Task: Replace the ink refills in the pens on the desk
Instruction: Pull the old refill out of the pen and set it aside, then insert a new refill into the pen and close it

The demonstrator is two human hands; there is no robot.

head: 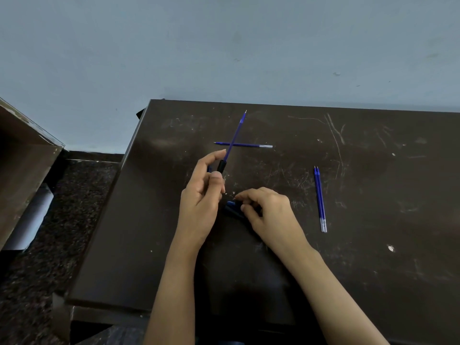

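Two bare hands work near the middle of a dark brown, scratched worktop (373, 245) in the head view; the left hand (201, 195) pinches a black, tubular pen grip section (221, 166) between thumb and forefinger, the other fingers loosely bent behind it; a long blue ink refill (236, 132) sticks out of that grip section and slants up and to the right, its metal tip toward the far edge of the worktop; in the picture it crosses in front of a single blue refill (249, 145) with a clear end, which lies flat and crosswise farther back; the right hand (268, 210) sits just right of the left, its fingers curled down and pinching a short dark blue pen piece (232, 207) that rests on the worktop between the two hands; most of that piece is hidden under the fingers, so its shape cannot be told; a pair of thin blue refills (320, 197) lies side by side, touching, well apart to the right of the right hand, tips pointing away; behind the worktop stands a pale blue-grey wall (224, 46); at the left is a dark speckled floor (62, 207) and a slanted brown board (22, 158).
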